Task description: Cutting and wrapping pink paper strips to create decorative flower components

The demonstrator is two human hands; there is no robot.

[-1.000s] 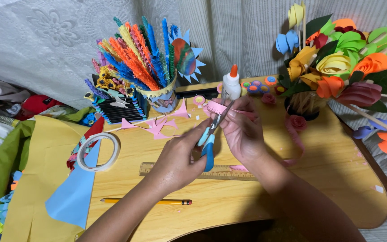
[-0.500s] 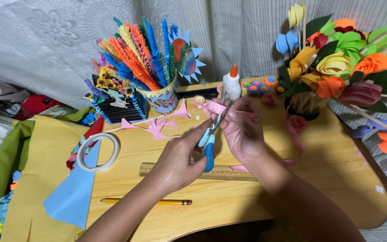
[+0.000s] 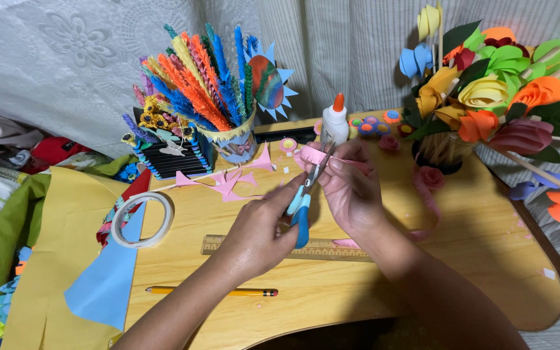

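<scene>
Over the wooden table, backed by a pale curtain, the left hand grips scissors, blades pointing up-right into the pink paper strip pinched by the right hand.

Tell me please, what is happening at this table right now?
A person is cutting paper. The left hand works blue-handled scissors, while the right hand holds a pink paper strip at the blades. Pink scraps, a glue bottle, a ruler, a pencil and a tape roll lie on the wooden table.
</scene>
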